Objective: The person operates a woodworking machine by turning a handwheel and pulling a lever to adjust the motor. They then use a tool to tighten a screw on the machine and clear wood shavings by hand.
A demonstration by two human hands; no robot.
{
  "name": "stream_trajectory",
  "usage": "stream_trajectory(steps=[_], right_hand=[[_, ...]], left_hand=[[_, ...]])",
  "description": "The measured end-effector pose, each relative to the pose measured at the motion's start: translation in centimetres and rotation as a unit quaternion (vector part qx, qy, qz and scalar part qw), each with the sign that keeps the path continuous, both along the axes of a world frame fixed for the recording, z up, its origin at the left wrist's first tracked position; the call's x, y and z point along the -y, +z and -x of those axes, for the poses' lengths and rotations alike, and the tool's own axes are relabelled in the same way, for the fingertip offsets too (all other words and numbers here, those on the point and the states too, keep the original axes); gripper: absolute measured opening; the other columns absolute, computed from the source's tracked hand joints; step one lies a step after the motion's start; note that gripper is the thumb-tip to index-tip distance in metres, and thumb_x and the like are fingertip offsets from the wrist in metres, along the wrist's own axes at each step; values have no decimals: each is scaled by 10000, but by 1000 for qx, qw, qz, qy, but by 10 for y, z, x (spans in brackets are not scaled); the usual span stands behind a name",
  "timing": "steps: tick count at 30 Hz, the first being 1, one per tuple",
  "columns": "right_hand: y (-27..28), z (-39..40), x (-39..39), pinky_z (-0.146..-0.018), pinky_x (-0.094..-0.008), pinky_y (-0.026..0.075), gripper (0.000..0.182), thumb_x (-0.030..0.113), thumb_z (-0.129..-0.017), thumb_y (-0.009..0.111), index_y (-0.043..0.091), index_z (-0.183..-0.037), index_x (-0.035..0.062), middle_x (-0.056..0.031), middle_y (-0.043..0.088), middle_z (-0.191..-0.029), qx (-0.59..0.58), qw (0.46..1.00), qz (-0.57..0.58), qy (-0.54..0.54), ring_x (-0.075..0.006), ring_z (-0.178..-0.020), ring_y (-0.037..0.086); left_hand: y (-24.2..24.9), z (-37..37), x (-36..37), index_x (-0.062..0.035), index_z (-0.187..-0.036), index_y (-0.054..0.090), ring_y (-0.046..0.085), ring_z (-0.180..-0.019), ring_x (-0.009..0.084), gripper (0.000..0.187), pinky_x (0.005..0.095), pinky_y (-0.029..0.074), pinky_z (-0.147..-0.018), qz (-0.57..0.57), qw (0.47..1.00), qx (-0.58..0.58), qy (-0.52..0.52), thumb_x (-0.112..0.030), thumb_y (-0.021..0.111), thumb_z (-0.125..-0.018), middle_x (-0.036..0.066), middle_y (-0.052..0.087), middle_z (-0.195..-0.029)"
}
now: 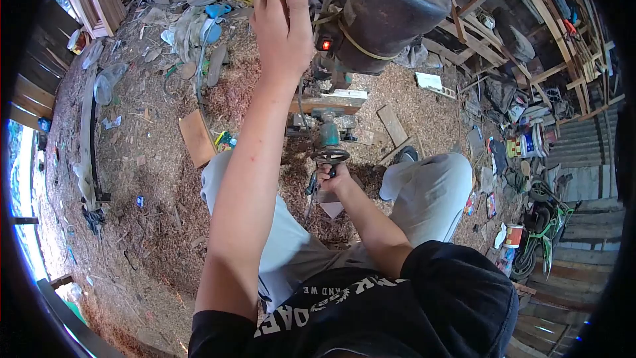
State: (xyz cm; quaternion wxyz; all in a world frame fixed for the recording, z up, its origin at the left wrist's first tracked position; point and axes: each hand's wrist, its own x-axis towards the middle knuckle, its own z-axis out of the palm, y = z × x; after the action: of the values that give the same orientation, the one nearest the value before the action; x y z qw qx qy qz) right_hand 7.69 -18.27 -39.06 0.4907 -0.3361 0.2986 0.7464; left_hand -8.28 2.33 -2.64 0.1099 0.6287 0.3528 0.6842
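My left hand (283,23) is raised beside the machine, its fingers apart and loosely bent, with nothing visible in them. Just right of it stands the machine's large dark motor (391,16) with a vented end. A lit red switch (325,45) glows near my left wrist. Lower down, my right hand (334,176) is closed round the black handle at the near rim of a round handwheel (330,156). This wheel sits on the end of a green screw housing (328,134). Beyond it, a pale wood piece (341,93) lies across the machine.
Wood shavings (242,96) cover the ground. A brown board (197,138) lies left of my legs, and a loose plank (393,125) lies right of the machine. Scrap timber (536,6) fills the far right. A green bicycle (546,232) stands by the right wall.
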Motion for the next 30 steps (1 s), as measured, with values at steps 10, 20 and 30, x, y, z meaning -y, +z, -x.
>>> stream_trajectory(steps=[10, 20, 30], right_hand=[[0, -16, 0, -417, -290, 262, 316, 277, -1020, 452, 592, -837, 60, 6, 474, -571, -79, 995, 25, 47, -127, -483, 416], [23, 33, -6, -438, -304, 265, 337, 382, -1011, 531, 535, -738, 185, 39, 454, -543, 86, 995, 25, 34, -147, -499, 439], [2, 39, -8, -407, -310, 309, 350, 428, -1034, 477, 570, -794, 192, 42, 486, -571, 119, 992, 30, -42, -143, -480, 451]], left_hand=[[-5, -16, -4, -141, -1274, 648, 487, -1369, 391, 385, 551, 286, -1142, -13, 1000, 5, -4, -430, 464, -1098, 195, 519, -1460], [5, -24, 4, -65, -1251, 682, 493, -1374, 362, 424, 463, 329, -1182, -24, 1000, 3, -15, -372, 419, -1123, 190, 592, -1361], [-8, -30, -3, -58, -1274, 668, 505, -1360, 356, 416, 450, 339, -1177, -32, 999, 9, -22, -358, 421, -1125, 187, 597, -1366]])
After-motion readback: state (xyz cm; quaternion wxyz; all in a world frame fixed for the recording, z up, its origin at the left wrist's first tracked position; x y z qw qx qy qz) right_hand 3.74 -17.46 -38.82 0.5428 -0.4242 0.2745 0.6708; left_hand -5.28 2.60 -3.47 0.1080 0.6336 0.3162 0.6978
